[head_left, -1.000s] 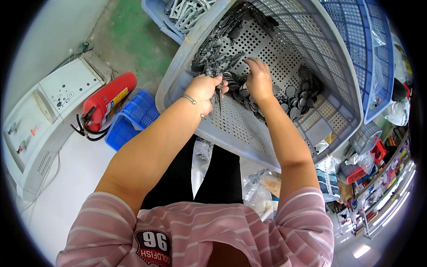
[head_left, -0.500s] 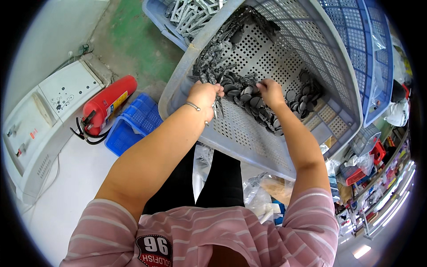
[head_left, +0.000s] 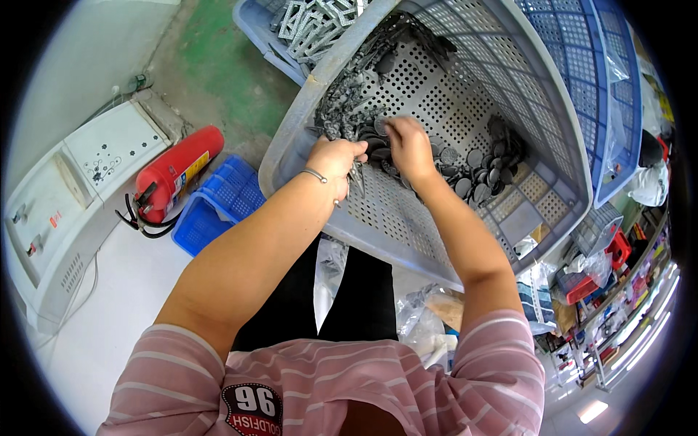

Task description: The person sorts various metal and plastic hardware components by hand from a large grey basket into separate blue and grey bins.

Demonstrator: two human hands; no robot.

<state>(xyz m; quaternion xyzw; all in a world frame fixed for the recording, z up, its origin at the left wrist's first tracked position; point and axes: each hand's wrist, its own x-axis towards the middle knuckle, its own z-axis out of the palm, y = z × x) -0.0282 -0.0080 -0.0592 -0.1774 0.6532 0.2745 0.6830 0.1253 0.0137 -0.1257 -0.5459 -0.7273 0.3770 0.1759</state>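
Observation:
A large grey perforated plastic basket (head_left: 291,134) stands tilted before me, with dark grey metal pieces inside. In its near left corner my left hand (head_left: 333,158) is closed around a bunch of slim, pointed metal pieces (head_left: 356,178); their tips stick out below the fingers. My right hand (head_left: 411,151), just to the right, pinches a flat round metal disc (head_left: 381,126) between thumb and fingers. Beneath and beside it lies a heap of similar discs (head_left: 498,163). Long, ornate dark pieces (head_left: 342,94) are piled along the basket's left side.
Beyond the basket sits a blue crate (head_left: 265,47) of silvery frame-shaped parts (head_left: 313,29). Tall blue baskets (head_left: 614,87) stand at the right. On the left are a red fire extinguisher (head_left: 174,174), a small blue basket (head_left: 218,203) and a white appliance (head_left: 94,167). Clear plastic bags (head_left: 418,320) lie near my legs.
My right hand has moved left across the disc heap, close to my left hand, and a disc now shows in its fingers. My left hand stays in nearly the same place.

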